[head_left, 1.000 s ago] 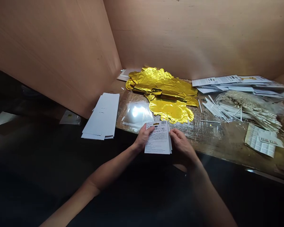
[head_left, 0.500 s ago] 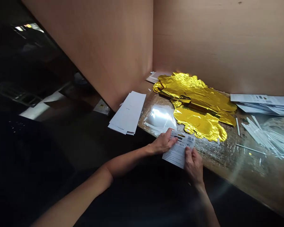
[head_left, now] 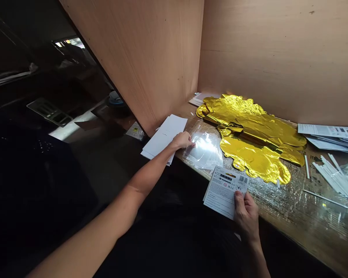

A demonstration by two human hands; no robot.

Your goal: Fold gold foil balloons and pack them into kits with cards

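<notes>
My right hand (head_left: 246, 214) grips a thin stack of printed white cards (head_left: 224, 190) by its lower right corner, at the near edge of the table. My left hand (head_left: 182, 140) reaches forward to the left edge of a pile of clear plastic bags (head_left: 204, 151). Its fingers are curled on the bags' edge, beside a stack of blank white cards (head_left: 164, 138). Behind the bags lies a heap of crumpled gold foil balloons (head_left: 249, 135).
Plywood walls (head_left: 150, 54) close in the table on the left and at the back. White sticks (head_left: 338, 177) and more printed cards (head_left: 330, 133) lie at the right. Clear film covers the tabletop (head_left: 290, 200). A dark floor area lies to the left.
My left hand let go of the printed cards and moved forward-left to the clear bags. My right hand now holds the cards alone. The view swung left.
</notes>
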